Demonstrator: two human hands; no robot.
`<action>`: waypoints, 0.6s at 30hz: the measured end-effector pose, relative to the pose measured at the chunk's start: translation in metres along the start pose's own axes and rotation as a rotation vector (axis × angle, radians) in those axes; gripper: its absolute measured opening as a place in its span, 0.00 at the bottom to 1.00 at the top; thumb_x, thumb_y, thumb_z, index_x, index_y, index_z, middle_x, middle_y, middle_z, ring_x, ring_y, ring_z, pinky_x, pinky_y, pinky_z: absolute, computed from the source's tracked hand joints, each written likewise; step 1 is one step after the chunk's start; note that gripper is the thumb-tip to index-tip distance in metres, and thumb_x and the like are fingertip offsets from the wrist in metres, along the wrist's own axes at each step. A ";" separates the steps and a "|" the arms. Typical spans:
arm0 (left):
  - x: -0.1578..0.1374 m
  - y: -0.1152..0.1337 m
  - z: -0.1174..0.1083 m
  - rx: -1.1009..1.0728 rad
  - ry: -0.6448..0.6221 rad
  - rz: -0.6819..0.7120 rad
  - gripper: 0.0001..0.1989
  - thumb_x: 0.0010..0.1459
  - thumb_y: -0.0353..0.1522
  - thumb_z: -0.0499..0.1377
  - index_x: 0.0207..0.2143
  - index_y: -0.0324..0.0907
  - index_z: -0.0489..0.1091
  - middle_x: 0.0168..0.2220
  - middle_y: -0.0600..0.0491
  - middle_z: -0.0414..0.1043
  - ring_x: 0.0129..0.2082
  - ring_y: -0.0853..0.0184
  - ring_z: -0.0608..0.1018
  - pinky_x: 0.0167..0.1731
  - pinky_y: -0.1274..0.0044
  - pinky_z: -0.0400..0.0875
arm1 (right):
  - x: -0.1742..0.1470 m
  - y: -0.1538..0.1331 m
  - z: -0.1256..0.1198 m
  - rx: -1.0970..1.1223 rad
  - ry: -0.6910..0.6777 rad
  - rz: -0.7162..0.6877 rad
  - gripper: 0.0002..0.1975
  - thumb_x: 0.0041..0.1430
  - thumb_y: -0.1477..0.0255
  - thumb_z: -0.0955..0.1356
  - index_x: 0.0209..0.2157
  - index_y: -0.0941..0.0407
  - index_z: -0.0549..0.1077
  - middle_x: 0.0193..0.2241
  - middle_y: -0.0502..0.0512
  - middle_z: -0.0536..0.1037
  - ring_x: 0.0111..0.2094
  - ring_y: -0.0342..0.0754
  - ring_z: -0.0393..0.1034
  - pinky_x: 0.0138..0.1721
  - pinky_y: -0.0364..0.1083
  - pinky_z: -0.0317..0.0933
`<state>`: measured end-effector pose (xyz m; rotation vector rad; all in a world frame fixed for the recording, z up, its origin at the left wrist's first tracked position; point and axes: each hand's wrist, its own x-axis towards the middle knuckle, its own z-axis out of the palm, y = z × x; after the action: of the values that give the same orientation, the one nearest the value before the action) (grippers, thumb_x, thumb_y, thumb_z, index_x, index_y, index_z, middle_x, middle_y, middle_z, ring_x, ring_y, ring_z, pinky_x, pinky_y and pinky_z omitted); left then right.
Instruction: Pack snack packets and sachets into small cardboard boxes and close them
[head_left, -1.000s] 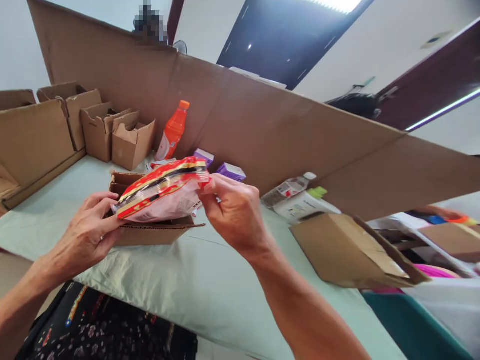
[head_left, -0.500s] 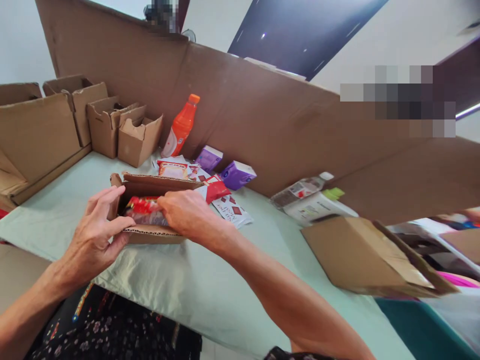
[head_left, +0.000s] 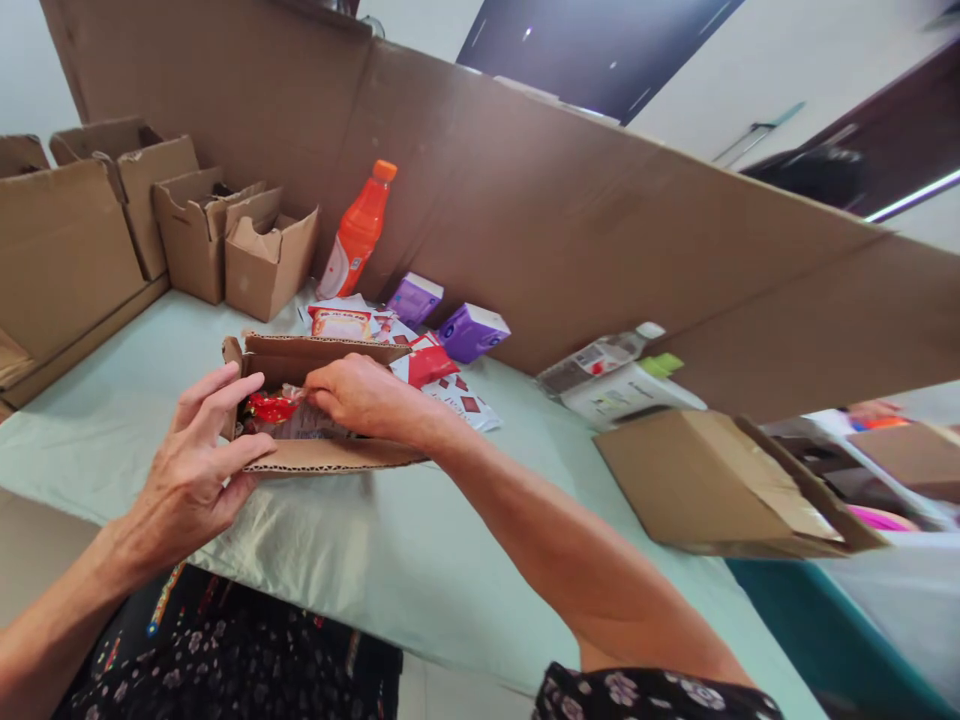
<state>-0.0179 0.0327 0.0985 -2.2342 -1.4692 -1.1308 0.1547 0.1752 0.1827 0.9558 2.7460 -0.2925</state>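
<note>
A small open cardboard box (head_left: 341, 458) lies on the cloth in front of me. My left hand (head_left: 202, 445) grips its left end, the thumb over the near wall and the fingers along the end flap. Inside the box sits a packet (head_left: 274, 405) with a shiny red part and clear crinkled wrap. My right hand (head_left: 360, 395) reaches into the box from the right, its fingers closed at the packet's clear wrap. The fingertips are partly hidden there. Just behind the box lie a red-and-white packet (head_left: 341, 322) and a red packet (head_left: 429, 361).
An orange bottle (head_left: 356, 235) and purple cartons (head_left: 474, 333) stand near the cardboard wall (head_left: 480, 180). Several cardboard boxes (head_left: 270, 260) line the left. To the right are a clear bottle (head_left: 600, 358), a white container with a green cap (head_left: 630, 398) and a larger box (head_left: 690, 480).
My right hand has shifted slightly left and up inside the box, and the red part of the packet sits lower. The left hand keeps its hold. The view has tilted down a little.
</note>
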 end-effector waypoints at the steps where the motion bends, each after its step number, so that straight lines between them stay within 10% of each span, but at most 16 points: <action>1: 0.001 0.000 0.001 -0.005 0.000 0.001 0.11 0.62 0.20 0.60 0.41 0.42 0.78 0.66 0.41 0.65 0.70 0.46 0.64 0.62 0.52 0.73 | 0.004 0.000 0.001 -0.017 -0.005 0.006 0.15 0.71 0.75 0.62 0.44 0.59 0.82 0.45 0.62 0.85 0.45 0.52 0.77 0.39 0.45 0.59; 9: 0.001 -0.003 0.003 -0.025 0.023 -0.021 0.12 0.61 0.22 0.62 0.41 0.46 0.77 0.66 0.46 0.67 0.69 0.46 0.65 0.62 0.50 0.72 | 0.006 0.008 0.002 0.015 -0.033 -0.183 0.12 0.70 0.70 0.67 0.48 0.55 0.81 0.49 0.58 0.85 0.48 0.52 0.78 0.43 0.45 0.62; 18: 0.005 -0.004 -0.002 -0.037 -0.027 -0.006 0.13 0.61 0.22 0.62 0.42 0.49 0.78 0.65 0.48 0.68 0.70 0.46 0.65 0.62 0.49 0.72 | 0.028 -0.008 -0.010 -0.074 -0.100 -0.016 0.17 0.71 0.73 0.63 0.45 0.64 0.82 0.43 0.71 0.85 0.44 0.56 0.80 0.38 0.47 0.65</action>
<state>-0.0212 0.0366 0.1029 -2.2797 -1.4785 -1.1431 0.1270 0.1879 0.1857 0.8758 2.6551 -0.2325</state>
